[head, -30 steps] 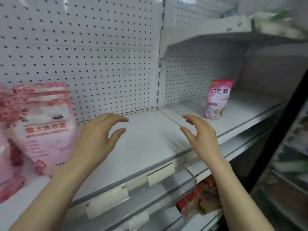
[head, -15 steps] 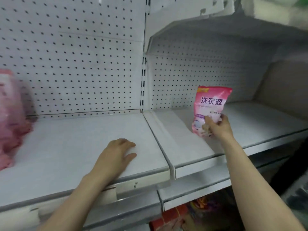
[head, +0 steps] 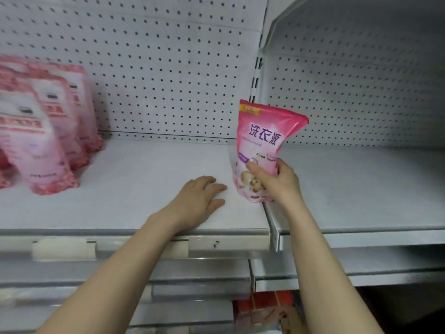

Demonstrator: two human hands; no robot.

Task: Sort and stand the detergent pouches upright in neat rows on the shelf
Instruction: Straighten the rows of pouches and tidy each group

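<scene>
Nearest, below the front edge, red packaging (head: 265,307) is seen on a lower level, its print too blurred to be read. Along the shelf (head: 120,208) front a label rail (head: 144,244) is fitted with blank pale holders. The left hand (head: 199,201) is laid palm down on the shelf board near the front, fingers relaxed and loosely spread, with nothing held. Just beside it, the right hand (head: 277,182) is wrapped around the lower part of a pink detergent pouch (head: 265,136), thumb across its face. The pouch is held upright at the seam between two shelf boards; whether its base touches cannot be told. "洗衣液" is printed in purple, with "NEW" at its top corner. Farther left, a row of pink pouches (head: 43,131) is stood upright, their lettering blurred. Behind everything a white pegboard (head: 168,68) is mounted.
</scene>
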